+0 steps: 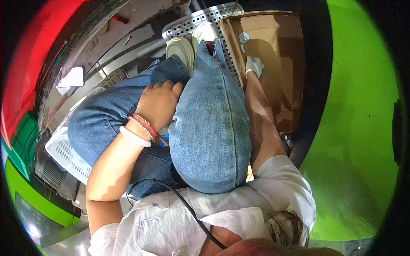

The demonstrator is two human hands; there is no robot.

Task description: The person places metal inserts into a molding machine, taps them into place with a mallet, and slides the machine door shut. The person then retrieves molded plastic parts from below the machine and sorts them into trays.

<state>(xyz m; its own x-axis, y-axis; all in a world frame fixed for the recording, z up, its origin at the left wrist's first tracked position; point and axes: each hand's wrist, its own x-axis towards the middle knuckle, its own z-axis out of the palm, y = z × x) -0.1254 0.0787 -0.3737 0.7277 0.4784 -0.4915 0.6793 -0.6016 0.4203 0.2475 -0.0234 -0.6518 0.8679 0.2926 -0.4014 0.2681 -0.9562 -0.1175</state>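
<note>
My left hand [160, 102] is bare and rests on the blue jeans at my left thigh, beside the other knee. Its fingers lie slightly apart with nothing visible in them. Beaded and red bracelets and a pale bangle circle that wrist. My right hand [255, 67], in a white glove, reaches down past my right leg into a cardboard box [277, 36], close to the box's left wall. Just beyond it, apart from the glove, lies a small round greyish-white piece [244, 37]. The gloved fingers are too small and foreshortened to show whether they grip anything.
A perforated metal rack [181, 30] stands beneath my shoes, left of the box. A white slotted plastic basket [70, 155] sits beside my left leg. Green panels [358, 128] rise at the right; a black cable [188, 205] crosses my shirt.
</note>
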